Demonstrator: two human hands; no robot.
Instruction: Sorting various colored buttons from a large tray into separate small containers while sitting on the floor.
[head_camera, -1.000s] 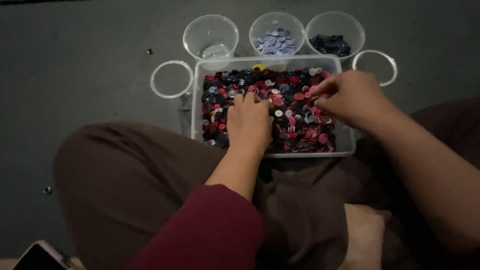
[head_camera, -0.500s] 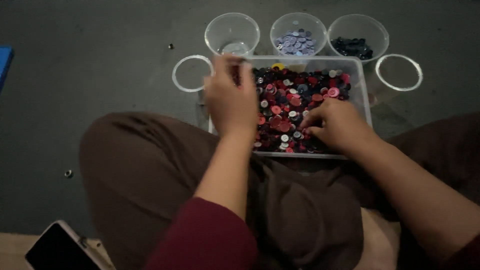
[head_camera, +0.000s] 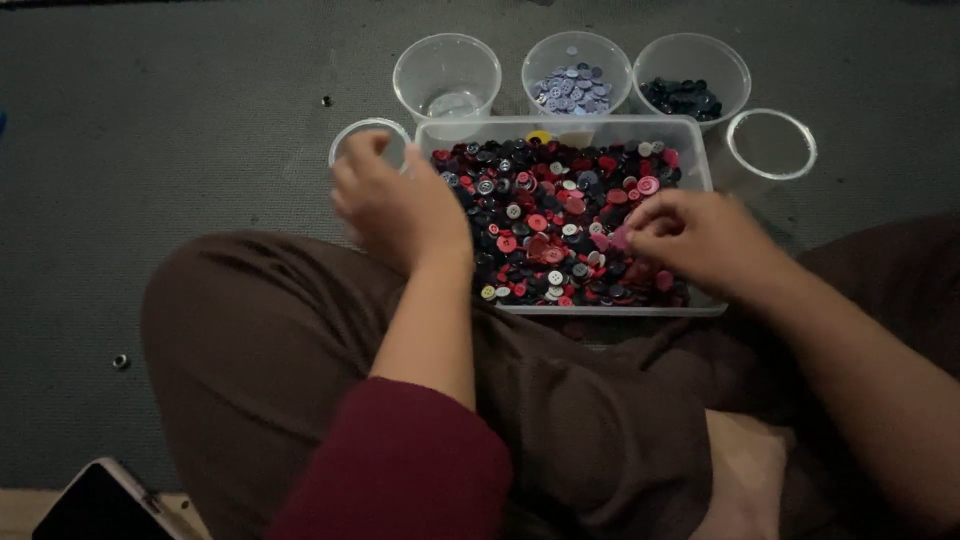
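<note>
A clear plastic tray (head_camera: 570, 122) on the grey carpet holds a heap of red, pink, black and white buttons (head_camera: 550, 215). My left hand (head_camera: 395, 205) hovers over the tray's left edge with its fingers curled. Its fingertips reach the low clear cup (head_camera: 352, 140) beside the tray, and whatever they may hold is hidden. My right hand (head_camera: 695, 238) rests on the buttons at the tray's right side, thumb and fingers pinched together on a pink button (head_camera: 620, 238).
Behind the tray stand three clear cups: an empty one (head_camera: 447, 75), one with lilac buttons (head_camera: 577, 85) and one with dark buttons (head_camera: 690, 95). A low clear cup (head_camera: 771, 143) sits right of the tray. My brown-trousered legs fill the foreground. A phone (head_camera: 100, 505) lies bottom left.
My left hand has left the buttons and swung left to the low cup beside the tray. My right hand has moved from the tray's far right corner down to its near right side.
</note>
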